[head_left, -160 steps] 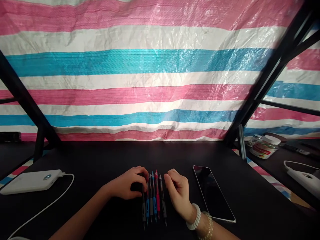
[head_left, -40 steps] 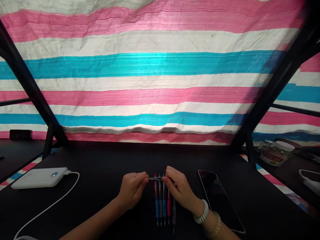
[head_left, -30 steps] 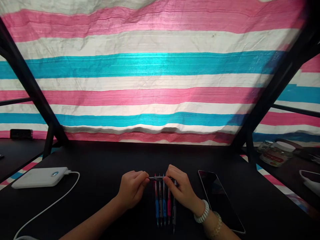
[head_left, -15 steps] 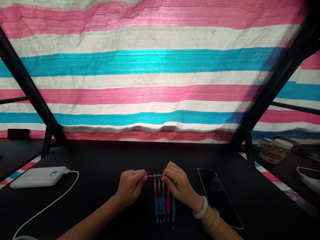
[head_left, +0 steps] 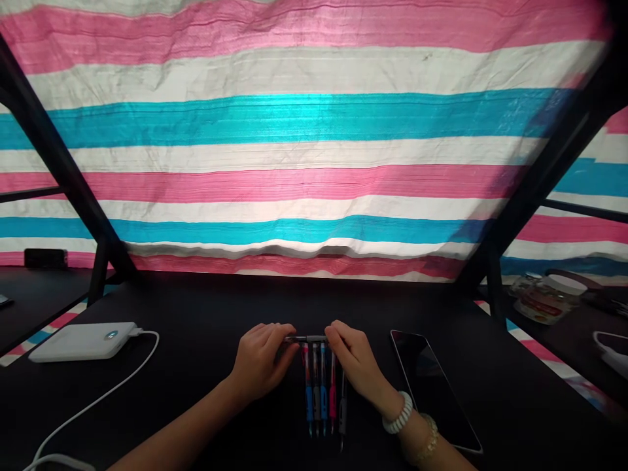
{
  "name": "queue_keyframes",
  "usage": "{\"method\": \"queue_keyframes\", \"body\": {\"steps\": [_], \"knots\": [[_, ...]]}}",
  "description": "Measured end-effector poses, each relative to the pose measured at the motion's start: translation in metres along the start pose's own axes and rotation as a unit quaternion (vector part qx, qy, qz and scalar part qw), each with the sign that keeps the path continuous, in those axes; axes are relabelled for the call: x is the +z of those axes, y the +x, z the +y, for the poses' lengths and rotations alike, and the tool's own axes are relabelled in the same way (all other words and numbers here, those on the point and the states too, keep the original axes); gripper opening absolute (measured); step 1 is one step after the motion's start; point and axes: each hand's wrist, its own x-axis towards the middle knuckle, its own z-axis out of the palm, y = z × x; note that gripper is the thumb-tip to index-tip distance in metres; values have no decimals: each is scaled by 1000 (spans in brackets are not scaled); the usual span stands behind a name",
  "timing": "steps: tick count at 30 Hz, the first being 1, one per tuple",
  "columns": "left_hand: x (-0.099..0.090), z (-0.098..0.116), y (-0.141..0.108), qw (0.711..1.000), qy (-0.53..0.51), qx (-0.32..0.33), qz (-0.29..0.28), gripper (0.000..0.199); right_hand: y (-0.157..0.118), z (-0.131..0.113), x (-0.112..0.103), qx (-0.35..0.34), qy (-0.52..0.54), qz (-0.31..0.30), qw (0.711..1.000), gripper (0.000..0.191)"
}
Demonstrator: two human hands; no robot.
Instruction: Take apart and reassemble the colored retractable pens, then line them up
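Note:
A gray pen (head_left: 315, 339) lies sideways between my two hands, above the upper ends of a row of pens. My left hand (head_left: 262, 360) pinches its thin clear end, and my right hand (head_left: 354, 358) has its fingers closed at the gray grip end. Below it several pens lie side by side on the black table (head_left: 196, 307), pointing toward me: blue (head_left: 309, 402), gray (head_left: 316, 402), blue (head_left: 324, 400) and pink (head_left: 333, 399) ones, with a dark gray pen (head_left: 342, 415) set slightly lower at the right. My right wrist wears a white coil band and a beaded bracelet.
A white power bank (head_left: 83, 342) with a white cable (head_left: 108, 392) is at the left. A dark phone (head_left: 434, 386) lies right of my right hand. Black frame bars (head_left: 530, 157) slant at both sides. A jar (head_left: 549, 301) stands on the right-hand table, before a striped sheet (head_left: 314, 150).
The held pen has turned slightly and moved up a little, and its gray grip now shows nearer my right fingers. My hands have shifted slightly apart. The camera view has shifted slightly.

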Motion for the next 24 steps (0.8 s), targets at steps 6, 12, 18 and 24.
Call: {"method": "queue_keyframes", "body": {"steps": [6, 12, 18, 24], "knots": [[5, -3, 0, 1000, -14, 6, 26, 17, 4, 13, 3, 111, 103, 51, 987, 51], [3, -4, 3, 999, -25, 28, 27, 18, 3, 13, 4, 153, 132, 74, 977, 55], [-1, -3, 5, 999, -16, 20, 36, 13, 4, 10, 4, 154, 156, 55, 974, 55], [-5, -2, 4, 1000, -26, 6, 11, 13, -2, 4, 7, 102, 127, 64, 985, 52]]}}
